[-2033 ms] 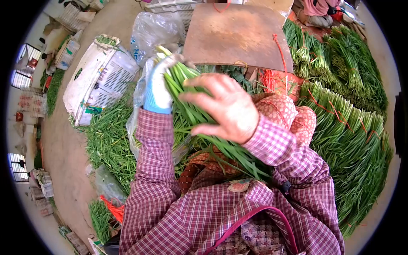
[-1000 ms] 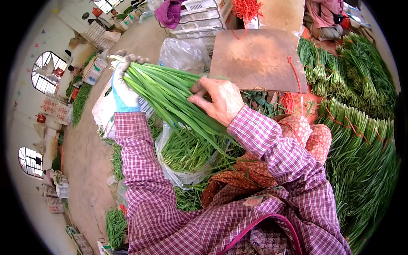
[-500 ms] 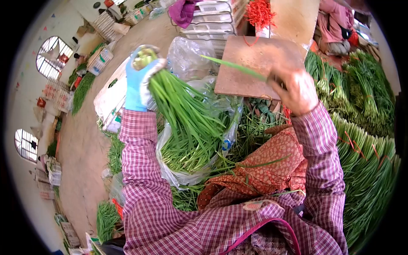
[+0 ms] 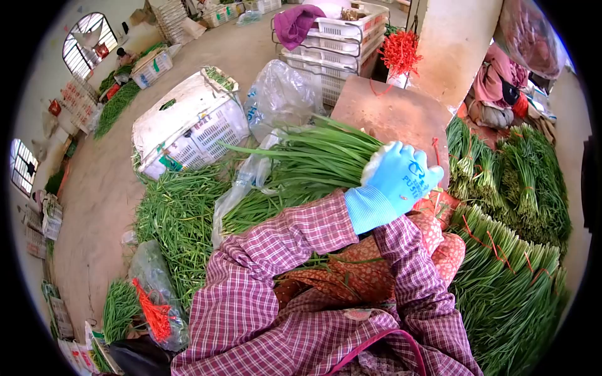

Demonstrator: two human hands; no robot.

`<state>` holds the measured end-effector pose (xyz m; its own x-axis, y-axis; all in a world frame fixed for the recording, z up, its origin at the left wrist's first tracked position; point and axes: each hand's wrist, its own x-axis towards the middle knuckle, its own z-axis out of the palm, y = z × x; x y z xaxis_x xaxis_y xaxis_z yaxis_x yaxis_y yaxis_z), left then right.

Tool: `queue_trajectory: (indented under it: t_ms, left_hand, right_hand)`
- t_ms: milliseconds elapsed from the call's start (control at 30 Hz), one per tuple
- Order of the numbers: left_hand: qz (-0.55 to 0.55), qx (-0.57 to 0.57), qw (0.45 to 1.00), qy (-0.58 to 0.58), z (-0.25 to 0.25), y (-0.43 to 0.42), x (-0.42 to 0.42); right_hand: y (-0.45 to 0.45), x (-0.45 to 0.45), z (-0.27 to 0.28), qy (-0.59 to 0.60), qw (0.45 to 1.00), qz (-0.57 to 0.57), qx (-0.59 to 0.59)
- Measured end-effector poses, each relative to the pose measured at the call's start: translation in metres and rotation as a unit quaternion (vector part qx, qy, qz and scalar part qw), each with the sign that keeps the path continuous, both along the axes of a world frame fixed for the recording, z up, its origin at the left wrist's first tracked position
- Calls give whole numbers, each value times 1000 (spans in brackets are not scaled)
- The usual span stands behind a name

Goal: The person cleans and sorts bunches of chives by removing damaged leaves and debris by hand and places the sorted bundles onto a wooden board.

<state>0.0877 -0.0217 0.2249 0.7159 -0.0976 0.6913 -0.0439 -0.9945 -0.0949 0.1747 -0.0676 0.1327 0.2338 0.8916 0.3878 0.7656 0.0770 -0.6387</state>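
Note:
My left hand [image 4: 401,175], in a blue and white glove, is wrapped round the cut ends of a bunch of green stalks [image 4: 320,153]. The leaves of the bunch point left, over an open plastic bag [image 4: 241,185] and loose greens. My bare right hand is hidden behind the glove; only its checked sleeve [image 4: 407,257] comes up from below. Just beyond the glove lies a flat brown board [image 4: 376,119], with red ties [image 4: 401,53] hanging past its far edge.
Tied bundles of greens [image 4: 501,288] lie at the right. A white crate [image 4: 207,135] and a heap of loose greens [image 4: 179,219] are at the left. Stacked crates [image 4: 332,56] stand behind the board. A person in pink [image 4: 495,81] sits at the upper right.
My left hand has swung right with the bunch, whose leaves now point left. My right hand, earlier pulling a single leaf away, has gone behind the glove. The view has shifted too.

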Motion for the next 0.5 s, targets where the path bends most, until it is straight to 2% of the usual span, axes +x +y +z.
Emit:
queue_trajectory:
  t_ms: [200,367,400,467,500]
  left_hand:
    - [17,28,992,121,-9,-33,10]
    - [-43,23,977,209,-46,-58,7]
    - [-9,26,958,285,-52,-69,12]
    - [-66,22,953,295,-69,-88,16]
    - [-112,28,946,303,-75,-98,16]
  right_hand:
    - [-19,21,-27,-53,996,-6,-72]
    - [-33,48,-42,-102,991,-35,-83]
    - [-44,61,-42,-109,989,-54,-84]
    - [-80,91,-48,-122,987,-92,-45]
    - [-95,83,-28,-89,988,-115,-51]
